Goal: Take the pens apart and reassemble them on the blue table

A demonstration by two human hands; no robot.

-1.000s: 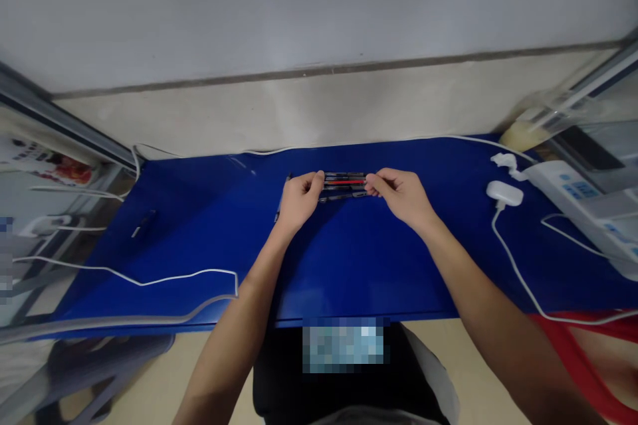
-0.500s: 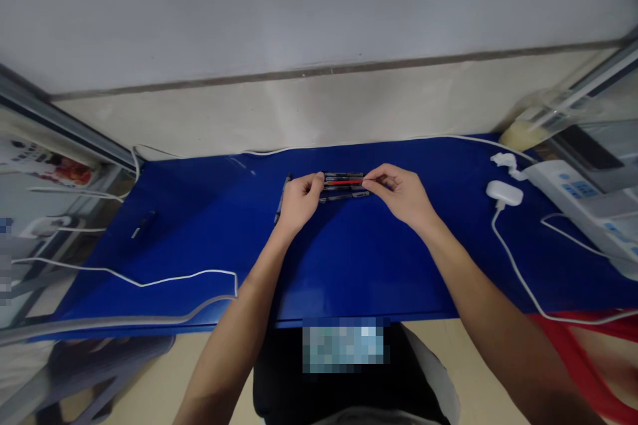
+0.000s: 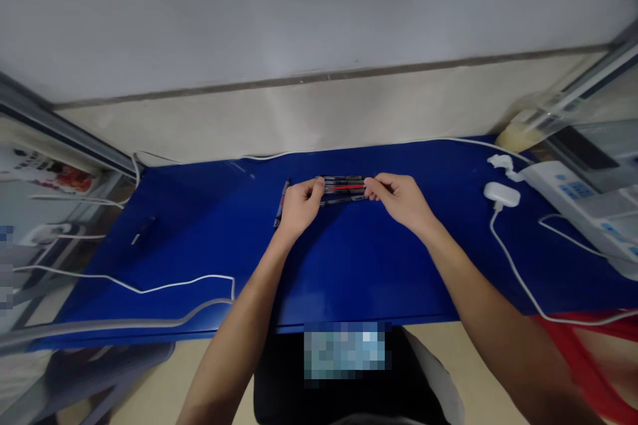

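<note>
While left hand, right hand hold four pens | one pen beside

Several dark pens are held parallel and level, side by side, and a red-barrelled pen is noted among them. A separate dark pen is recorded lying apart, steeply angled, to their left.

A blue-topped desk carries a tight row of black and red pens at its middle, with a single dark pen just beside it. Further left lies a short black pen. On the right sit a white earbud case with its white cable, a white plug and a white keypad device. Another white cable loops across the left side.
</note>
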